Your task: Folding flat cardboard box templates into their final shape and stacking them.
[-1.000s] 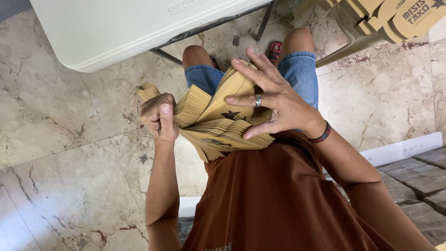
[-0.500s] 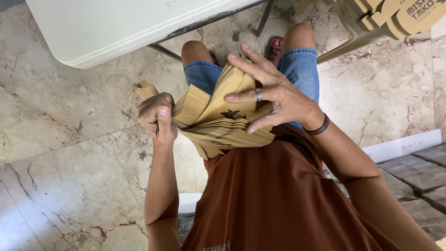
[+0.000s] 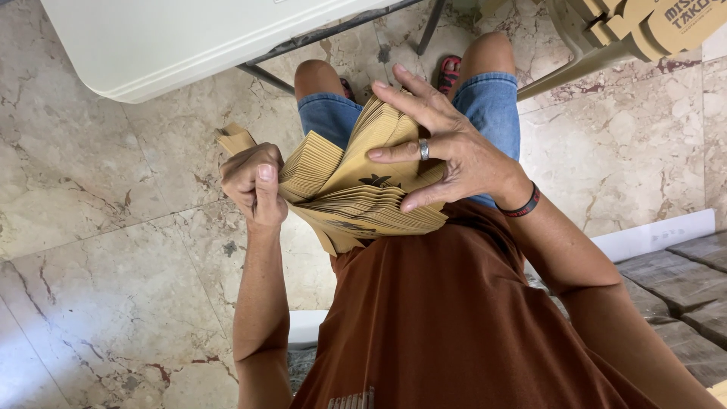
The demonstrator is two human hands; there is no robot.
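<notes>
A thick stack of flat brown paper sleeves (image 3: 356, 201) rests fanned out over my lap, above my blue denim shorts (image 3: 496, 102). My left hand (image 3: 254, 185) pinches the stack's left edge, thumb pressed on top. My right hand (image 3: 443, 148), wearing a ring and a dark wristband, lies spread across the fan with its fingers parting the sleeves. One sleeve face shows a small dark print. My rust-brown shirt (image 3: 454, 326) fills the lower middle of the view.
A white folding table (image 3: 189, 42) with dark metal legs stands ahead at the upper left. More stacked brown cardboard pieces (image 3: 651, 26) sit at the upper right. Marble floor (image 3: 98, 250) lies all around; grey pavers (image 3: 681, 280) lie at the right.
My right hand's fingers have slid a little across the fan, spreading the sleeves further. My left hand keeps its pinch in the same spot.
</notes>
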